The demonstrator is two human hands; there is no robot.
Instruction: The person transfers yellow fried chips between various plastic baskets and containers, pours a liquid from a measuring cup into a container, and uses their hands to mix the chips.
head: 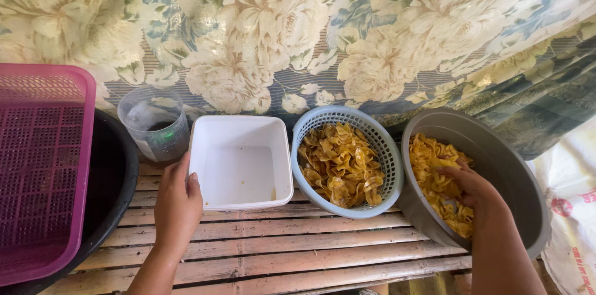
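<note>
My left hand (178, 203) grips the left rim of a square white plastic tub (241, 161) that looks empty apart from a few crumbs. My right hand (473, 186) reaches into a grey plastic basin (496, 152) and rests among yellow fried chips (434, 165), fingers curled into them. Between tub and basin stands a light blue round perforated basket (388, 152) heaped with more of the same chips (340, 163).
All sits on a slatted bamboo bench (273, 251). At left, a pink perforated tray (40, 165) lies over a black round basin (115, 177). A clear plastic jar (154, 122) stands behind the tub. A floral cloth (298, 28) hangs behind; a white sack (568, 202) at right.
</note>
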